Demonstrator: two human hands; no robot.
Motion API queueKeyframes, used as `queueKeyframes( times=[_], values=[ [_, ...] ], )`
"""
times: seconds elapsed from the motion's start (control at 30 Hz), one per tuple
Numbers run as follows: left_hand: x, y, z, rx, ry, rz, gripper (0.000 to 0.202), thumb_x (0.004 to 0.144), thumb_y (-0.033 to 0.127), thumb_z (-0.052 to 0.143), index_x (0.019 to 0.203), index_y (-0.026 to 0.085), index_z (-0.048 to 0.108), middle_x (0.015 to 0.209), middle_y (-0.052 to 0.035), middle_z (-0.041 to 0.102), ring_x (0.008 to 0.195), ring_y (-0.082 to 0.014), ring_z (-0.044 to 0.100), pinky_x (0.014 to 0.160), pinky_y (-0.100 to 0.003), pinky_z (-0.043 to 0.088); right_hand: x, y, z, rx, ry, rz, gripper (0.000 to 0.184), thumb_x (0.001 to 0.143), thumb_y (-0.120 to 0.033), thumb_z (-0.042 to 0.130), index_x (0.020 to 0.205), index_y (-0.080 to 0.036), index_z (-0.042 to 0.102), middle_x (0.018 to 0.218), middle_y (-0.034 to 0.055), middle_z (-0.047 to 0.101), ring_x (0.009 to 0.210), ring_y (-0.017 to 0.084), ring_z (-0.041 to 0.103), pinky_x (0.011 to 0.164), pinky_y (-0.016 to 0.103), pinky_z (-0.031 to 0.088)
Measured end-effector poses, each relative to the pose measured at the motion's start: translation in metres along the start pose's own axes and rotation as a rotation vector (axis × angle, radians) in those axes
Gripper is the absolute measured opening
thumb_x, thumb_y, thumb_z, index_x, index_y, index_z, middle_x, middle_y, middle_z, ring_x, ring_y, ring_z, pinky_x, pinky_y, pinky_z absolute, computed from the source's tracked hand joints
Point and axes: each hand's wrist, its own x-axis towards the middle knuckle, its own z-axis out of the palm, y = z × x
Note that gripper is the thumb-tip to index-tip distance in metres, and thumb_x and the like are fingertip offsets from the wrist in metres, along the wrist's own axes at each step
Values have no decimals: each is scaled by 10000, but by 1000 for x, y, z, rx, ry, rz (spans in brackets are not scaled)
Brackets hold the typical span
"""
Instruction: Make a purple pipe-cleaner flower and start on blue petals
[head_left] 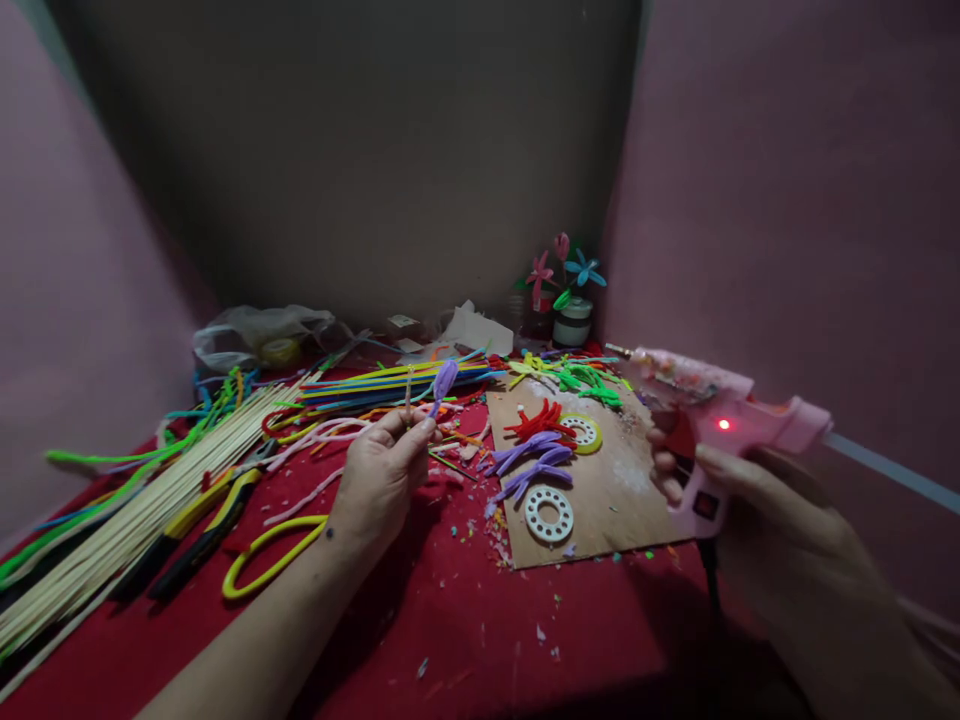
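In my left hand (pixel 382 480), closed in a pinch, is a purple pipe-cleaner petal (pixel 445 380), its looped end pointing up. A thin stick (pixel 409 388) also rises from these fingers. My right hand (pixel 780 510) is wrapped round a pink hot glue gun (pixel 727 395), fingers at its trigger. Its nozzle points left, its red light is lit, and a pale glue stick (pixel 892 468) sticks out behind. Below and between my hands lies a cardboard sheet (pixel 600 510), bearing purple pipe-cleaner pieces (pixel 536 465), red ones (pixel 541 420) and green ones (pixel 592 383).
A white holed ring (pixel 549 532) and a yellow one (pixel 595 434) lie on the cardboard. To the left are pliers (pixel 206 520), a yellow loop handle (pixel 232 580) and a bundle of wooden sticks (pixel 157 490). Pipe-cleaner flowers (pixel 585 268) stand behind. Scraps litter the red cloth (pixel 450 620).
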Motion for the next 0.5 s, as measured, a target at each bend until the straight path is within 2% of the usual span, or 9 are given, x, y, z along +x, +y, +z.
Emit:
queueKeyframes(
  times=[0.1, 0.23, 0.33, 0.43, 0.5],
  values=[
    [1, -2, -1, -9, -16, -3, 184, 692, 238, 664, 733, 167, 500, 472, 94, 357, 341, -9, 234, 339, -133, 160, 19, -15, 27, 46, -25, -53, 48, 709, -223, 627, 729, -237, 670, 833, 32, 687, 697, 181, 638, 563, 307, 521],
    [2, -1, -1, -37, 4, -8, 200, 681, 231, 671, 734, 172, 487, 471, 99, 366, 335, -4, 224, 334, -123, 154, 44, -19, 58, 88, -160, -161, 89, 747, -215, 571, 785, -195, 648, 786, 29, 659, 676, 170, 623, 575, 313, 511],
    [3, -1, -2, -69, 36, 2, 226, 666, 238, 687, 752, 174, 487, 446, 111, 349, 325, -3, 214, 329, -118, 150, 54, -2, 66, 51, -246, -188, 129, 768, -228, 538, 829, -178, 640, 726, 23, 639, 608, 153, 601, 518, 280, 480],
    [5, -2, -3, -77, 54, -8, 249, 648, 243, 700, 767, 169, 495, 427, 114, 371, 312, -4, 213, 321, -119, 148, 54, 26, 63, -197, -341, -275, 167, 804, -257, 515, 867, -165, 639, 684, 23, 627, 558, 147, 568, 466, 259, 444],
    [6, -3, -3, -84, 53, -23, 269, 639, 247, 707, 771, 165, 487, 445, 100, 440, 307, 0, 221, 319, -118, 152, 50, 42, 59, -377, -422, -365, 189, 832, -257, 484, 884, -173, 645, 686, 25, 630, 566, 154, 563, 466, 260, 445]
  ],
)
